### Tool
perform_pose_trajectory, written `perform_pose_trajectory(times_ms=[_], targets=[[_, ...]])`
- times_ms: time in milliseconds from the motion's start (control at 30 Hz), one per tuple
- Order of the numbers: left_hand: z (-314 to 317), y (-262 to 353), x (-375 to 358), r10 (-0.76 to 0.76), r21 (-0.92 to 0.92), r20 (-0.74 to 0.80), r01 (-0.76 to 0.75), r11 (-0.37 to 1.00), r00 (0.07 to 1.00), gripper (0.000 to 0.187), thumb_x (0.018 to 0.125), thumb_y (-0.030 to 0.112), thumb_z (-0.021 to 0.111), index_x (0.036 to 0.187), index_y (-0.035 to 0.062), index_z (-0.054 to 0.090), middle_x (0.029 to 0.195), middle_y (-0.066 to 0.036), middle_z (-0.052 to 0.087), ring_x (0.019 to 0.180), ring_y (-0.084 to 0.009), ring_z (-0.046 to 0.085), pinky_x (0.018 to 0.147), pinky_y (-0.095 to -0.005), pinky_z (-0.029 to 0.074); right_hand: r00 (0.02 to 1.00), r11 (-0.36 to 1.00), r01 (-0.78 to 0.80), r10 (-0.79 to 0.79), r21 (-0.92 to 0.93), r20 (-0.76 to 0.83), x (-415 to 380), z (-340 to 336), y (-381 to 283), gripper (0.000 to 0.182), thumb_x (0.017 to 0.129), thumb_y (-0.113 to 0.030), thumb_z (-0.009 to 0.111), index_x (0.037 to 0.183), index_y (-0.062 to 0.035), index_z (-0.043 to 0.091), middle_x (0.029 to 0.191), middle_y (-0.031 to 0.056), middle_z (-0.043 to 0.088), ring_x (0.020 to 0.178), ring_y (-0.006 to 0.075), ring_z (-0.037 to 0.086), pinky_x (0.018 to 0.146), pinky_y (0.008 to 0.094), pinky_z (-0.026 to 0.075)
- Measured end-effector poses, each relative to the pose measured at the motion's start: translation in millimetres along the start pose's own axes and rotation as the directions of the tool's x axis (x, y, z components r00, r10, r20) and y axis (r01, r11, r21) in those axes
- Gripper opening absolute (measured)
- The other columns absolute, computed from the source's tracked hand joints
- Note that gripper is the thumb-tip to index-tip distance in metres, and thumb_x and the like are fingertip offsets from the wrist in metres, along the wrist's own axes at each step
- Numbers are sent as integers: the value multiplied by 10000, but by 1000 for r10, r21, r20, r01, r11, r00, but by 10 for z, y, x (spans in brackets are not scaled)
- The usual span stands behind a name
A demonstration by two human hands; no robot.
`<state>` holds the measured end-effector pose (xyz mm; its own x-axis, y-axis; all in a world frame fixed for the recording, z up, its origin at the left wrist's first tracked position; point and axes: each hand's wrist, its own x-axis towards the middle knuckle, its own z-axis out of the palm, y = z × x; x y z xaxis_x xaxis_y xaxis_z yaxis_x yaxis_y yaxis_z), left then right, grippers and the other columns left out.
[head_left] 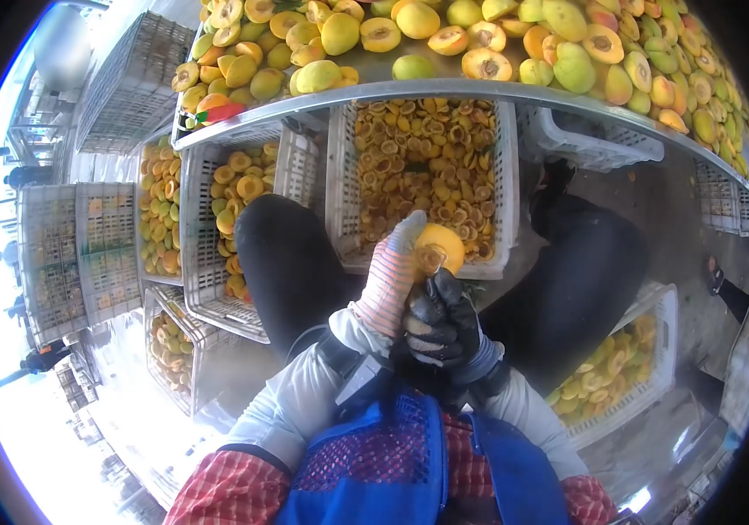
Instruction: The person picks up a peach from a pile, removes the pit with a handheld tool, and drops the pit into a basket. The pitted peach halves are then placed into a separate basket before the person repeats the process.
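**Both hands meet on one fruit half**

The left hand (389, 278), in a pink-striped glove, grips a fruit half (450, 242) from its side, thumb and fingers closed around the edge. The right hand (444, 324), in a black glove, is curled closed against the half's lower edge; whether a tool sits inside that fist is too hidden to tell. The half is held in front of the body, between the legs (602, 254), its cut face and brown centre in sight.

For good handling here, the left grip should be firm enough to stop the half turning, yet light enough not to bruise the flesh. The left thumb is best kept at the rim, away from the centre, while the right hand works in short, controlled strokes.

Just beyond the hands, a white crate (507, 166) holds many cut fruit pieces (427, 140); working above it seems sensible, so that loose bits land inside. Farther out, the metal desk (444, 87) carries heaped fruit (379, 35), and a crate of fruit stands on the left (208, 227).
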<state>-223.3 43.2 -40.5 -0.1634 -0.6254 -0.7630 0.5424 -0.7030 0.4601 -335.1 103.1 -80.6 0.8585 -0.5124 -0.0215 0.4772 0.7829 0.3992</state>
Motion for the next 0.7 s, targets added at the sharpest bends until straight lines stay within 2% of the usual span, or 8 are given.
perform_pose_trajectory(times_ms=[67,167,400,433,533,567,633,700], targets=[[-13,94,-99,-31,107,102,20,994,994,412,878,465,571,966,63,595,833,-48,614,735,-115,570,677,-261,464,1000,998,-1,2,-56,13,-4,62,12,482,949,-544,391,813,-92,488,536,-5,383,361,84,347,305,227,306],[-120,276,-63,51,434,384,-229,872,922,500,850,497,592,1045,38,583,892,-63,622,813,-122,575,749,-250,458,995,997,-52,48,48,87,4,151,85,466,946,-538,408,820,-94,479,529,-10,379,353,77,344,307,227,308],[-87,48,-64,32,110,401,-83,991,916,595,783,548,651,1100,51,568,883,-77,630,820,-160,589,763,-273,469,970,977,-81,31,198,241,33,115,208,444,927,-543,448,814,-113,452,541,-14,386,344,68,334,319,241,322],[-45,-10,-86,33,65,294,-55,996,955,592,781,561,653,1086,60,578,867,-72,635,749,-154,593,674,-263,482,968,967,-85,23,239,250,26,88,199,438,928,-542,447,816,-119,453,546,-14,388,346,71,335,320,240,322],[-8,-58,-110,-113,-218,242,167,962,964,559,798,572,634,1053,75,601,835,-54,638,651,-130,579,560,-235,466,955,963,-110,33,246,295,45,47,118,425,930,-547,438,821,-137,450,563,-14,399,368,86,362,336,253,334],[-32,-38,-113,-252,-305,345,361,881,904,504,822,562,615,1007,93,618,804,-44,638,583,-125,563,487,-219,441,954,968,-104,32,229,299,43,27,98,427,931,-548,436,820,-136,450,564,-13,401,371,88,369,340,258,338],[-92,-47,-44,-273,-311,351,386,868,896,482,829,561,605,964,98,625,768,-38,632,567,-129,555,484,-225,441,950,974,-98,31,204,311,65,-18,69,431,931,-551,431,819,-135,449,566,-13,405,382,93,382,351,266,346],[-11,-41,-26,-237,-272,205,288,918,950,468,844,563,575,899,101,631,695,-40,613,527,-149,536,468,-245,438,947,976,-94,27,196,320,76,-64,56,435,932,-552,428,818,-133,450,569,-12,408,396,99,396,363,272,355]])
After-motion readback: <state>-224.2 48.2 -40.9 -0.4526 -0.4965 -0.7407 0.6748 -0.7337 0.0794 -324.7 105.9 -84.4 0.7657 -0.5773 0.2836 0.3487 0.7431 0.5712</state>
